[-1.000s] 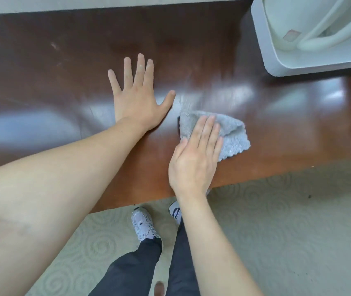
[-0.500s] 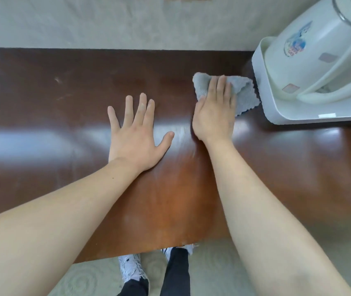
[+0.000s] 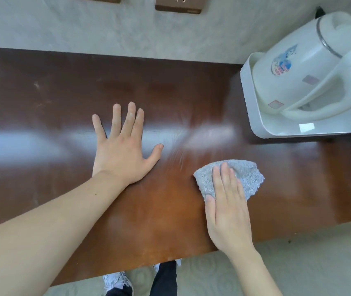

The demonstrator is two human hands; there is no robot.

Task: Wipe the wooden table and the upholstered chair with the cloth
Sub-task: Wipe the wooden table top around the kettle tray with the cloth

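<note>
Both hands: flat, fingers straight; right hand (image 3: 228, 210) presses cloth (image 3: 245, 178), left hand (image 3: 123, 150) holds nothing
Change: cloth slid back from kettle tray (image 3: 307, 133) toward the table (image 3: 42, 103) front edge
Meaning: table wiping goes on, chair not started

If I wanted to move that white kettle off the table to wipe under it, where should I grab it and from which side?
Probably by the looped handle of the white kettle. It arches down the kettle's side that faces the table's front edge, with an open gap under it for fingers. Come from the front right, where the right hand now presses the grey cloth. The kettle stands in a white tray, so lift straight up.
</note>
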